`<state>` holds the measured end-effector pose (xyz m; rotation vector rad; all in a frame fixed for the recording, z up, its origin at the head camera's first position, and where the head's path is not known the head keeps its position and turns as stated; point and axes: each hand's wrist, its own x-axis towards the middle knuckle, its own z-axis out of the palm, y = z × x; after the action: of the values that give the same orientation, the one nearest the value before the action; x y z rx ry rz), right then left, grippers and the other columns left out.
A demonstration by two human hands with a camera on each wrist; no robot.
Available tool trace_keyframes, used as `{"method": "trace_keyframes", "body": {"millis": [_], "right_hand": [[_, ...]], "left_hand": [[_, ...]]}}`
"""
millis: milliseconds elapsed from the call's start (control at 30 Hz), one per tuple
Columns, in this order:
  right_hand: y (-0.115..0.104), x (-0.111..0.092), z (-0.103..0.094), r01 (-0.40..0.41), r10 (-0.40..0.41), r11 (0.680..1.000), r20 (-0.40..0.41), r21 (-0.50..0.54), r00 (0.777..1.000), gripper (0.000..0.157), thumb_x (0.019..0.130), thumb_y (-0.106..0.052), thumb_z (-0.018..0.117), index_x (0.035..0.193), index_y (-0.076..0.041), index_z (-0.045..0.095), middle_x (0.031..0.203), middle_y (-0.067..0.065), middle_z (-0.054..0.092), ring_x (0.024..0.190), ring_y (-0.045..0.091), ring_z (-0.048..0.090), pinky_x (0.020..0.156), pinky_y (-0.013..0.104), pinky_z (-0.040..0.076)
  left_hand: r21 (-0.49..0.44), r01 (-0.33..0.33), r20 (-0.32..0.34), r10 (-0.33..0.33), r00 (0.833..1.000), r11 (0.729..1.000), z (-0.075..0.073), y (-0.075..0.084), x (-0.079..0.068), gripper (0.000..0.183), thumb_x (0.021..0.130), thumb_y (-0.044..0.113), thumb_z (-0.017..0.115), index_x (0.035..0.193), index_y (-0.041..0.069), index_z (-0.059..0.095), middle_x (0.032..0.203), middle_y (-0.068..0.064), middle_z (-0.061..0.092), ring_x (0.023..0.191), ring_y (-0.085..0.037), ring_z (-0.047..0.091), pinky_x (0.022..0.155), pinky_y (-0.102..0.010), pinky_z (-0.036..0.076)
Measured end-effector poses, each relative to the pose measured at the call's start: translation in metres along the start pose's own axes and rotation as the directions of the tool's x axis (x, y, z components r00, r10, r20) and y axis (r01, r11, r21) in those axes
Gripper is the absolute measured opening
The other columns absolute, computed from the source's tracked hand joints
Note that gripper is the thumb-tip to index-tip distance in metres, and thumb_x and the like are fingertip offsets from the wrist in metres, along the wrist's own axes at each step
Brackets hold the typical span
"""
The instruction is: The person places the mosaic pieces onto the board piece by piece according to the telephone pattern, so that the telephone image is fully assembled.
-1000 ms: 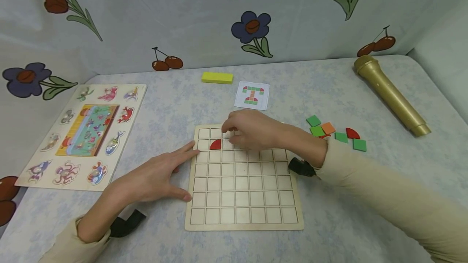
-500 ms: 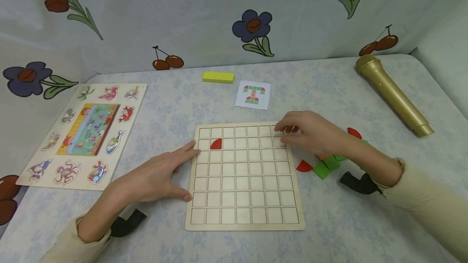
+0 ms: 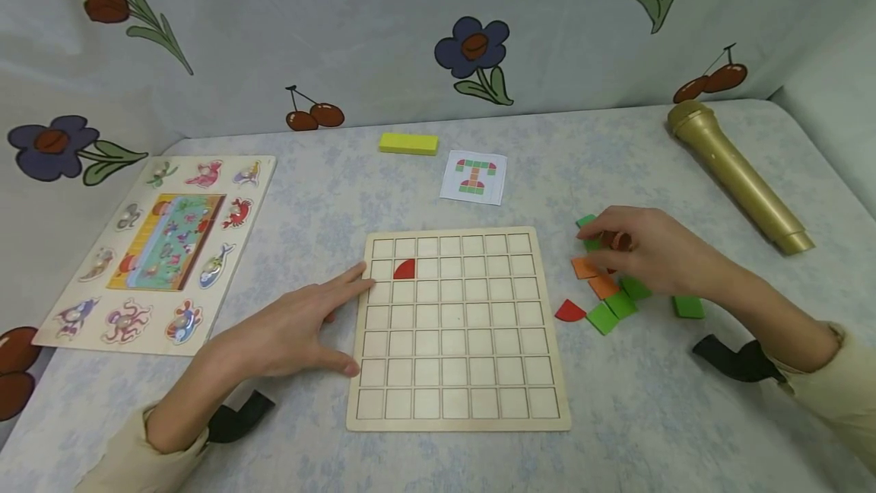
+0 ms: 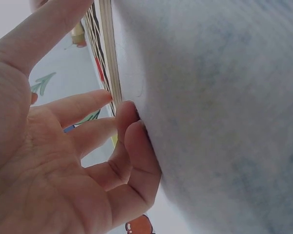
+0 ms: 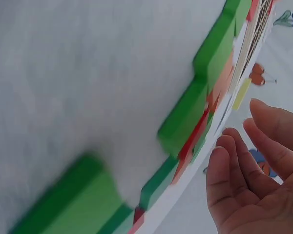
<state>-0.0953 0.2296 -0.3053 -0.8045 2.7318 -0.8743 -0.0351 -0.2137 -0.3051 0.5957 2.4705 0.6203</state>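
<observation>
The left hand [image 3: 294, 329] spreads empty fingers against the grid board [image 3: 455, 329], which bears a red quarter-circle [image 3: 405, 270] right of them. Orange tiles [image 3: 584, 268] and green tiles [image 3: 603, 319] lie beside the right hand [image 3: 653, 253], whose fingers, loosely bent, hold nothing.

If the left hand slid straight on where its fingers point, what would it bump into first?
Probably the red piece on the wooden board: the left hand is at the board's edge, but its height is unclear.

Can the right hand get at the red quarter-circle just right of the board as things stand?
Probably yes: the red quarter-circle lies uncovered, with only low orange squares and green squares near the way from the right hand.
</observation>
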Motion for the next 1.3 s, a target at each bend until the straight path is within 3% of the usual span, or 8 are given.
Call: {"method": "trace_keyframes", "body": {"millis": [233, 467, 900, 1133, 1300], "right_hand": [[0.015, 0.003, -0.006, -0.046, 0.046, 0.998, -0.001, -0.04, 0.999, 0.026, 0.087, -0.007, 0.076, 0.112, -0.003, 0.07, 0.09, -0.003, 0.065, 0.08, 0.013, 0.058, 0.067, 0.026, 0.048], [0.022, 0.004, -0.003, -0.094, 0.094, 0.995, 0.044, -0.017, 0.995, 0.027, 0.086, -0.008, 0.077, 0.111, -0.002, 0.069, 0.087, -0.003, 0.062, 0.078, 0.015, 0.055, 0.066, 0.027, 0.047], [0.016, 0.008, 0.0, -0.19, 0.192, 0.981, 0.111, -0.027, 0.975, 0.034, 0.087, -0.01, 0.076, 0.117, 0.003, 0.066, 0.093, 0.001, 0.059, 0.077, 0.015, 0.057, 0.062, 0.027, 0.045], [0.016, 0.007, 0.0, -0.16, 0.16, 0.987, 0.112, -0.011, 0.981, 0.03, 0.087, -0.008, 0.075, 0.115, 0.003, 0.068, 0.089, 0.0, 0.06, 0.07, 0.012, 0.06, 0.06, 0.026, 0.046], [0.015, 0.006, -0.001, -0.098, 0.105, 0.992, 0.08, -0.08, 0.991, 0.028, 0.086, -0.008, 0.076, 0.112, 0.001, 0.071, 0.089, -0.002, 0.061, 0.069, 0.011, 0.057, 0.059, 0.026, 0.045]], "left_hand": [[-0.001, -0.004, -0.003, 0.004, 1.0, 1.0, 0.002, 0.0, 0.0, 0.103, 0.072, 0.047, 0.086, 0.155, 0.016, 0.033, 0.164, -0.002, 0.013, 0.108, -0.017, 0.055, 0.087, -0.041, 0.045], [-0.009, -0.015, -0.008, 0.014, 1.0, 1.0, 0.002, -0.001, 0.0, 0.101, 0.073, 0.046, 0.086, 0.154, 0.016, 0.035, 0.164, -0.004, 0.015, 0.123, -0.025, 0.051, 0.091, -0.044, 0.045], [0.006, 0.003, -0.012, -0.003, 1.0, 1.0, 0.002, 0.0, -0.001, 0.101, 0.073, 0.047, 0.086, 0.155, 0.016, 0.035, 0.164, -0.003, 0.015, 0.112, -0.021, 0.054, 0.088, -0.044, 0.044], [0.0, 0.013, -0.012, -0.013, 1.0, 1.0, 0.002, 0.0, -0.001, 0.101, 0.072, 0.046, 0.086, 0.155, 0.017, 0.035, 0.164, -0.003, 0.015, 0.112, -0.022, 0.053, 0.088, -0.044, 0.043], [-0.004, 0.01, -0.012, -0.011, 1.0, 1.0, 0.001, 0.0, -0.001, 0.101, 0.073, 0.046, 0.086, 0.155, 0.017, 0.035, 0.164, -0.003, 0.015, 0.114, -0.022, 0.053, 0.089, -0.044, 0.044]]}}
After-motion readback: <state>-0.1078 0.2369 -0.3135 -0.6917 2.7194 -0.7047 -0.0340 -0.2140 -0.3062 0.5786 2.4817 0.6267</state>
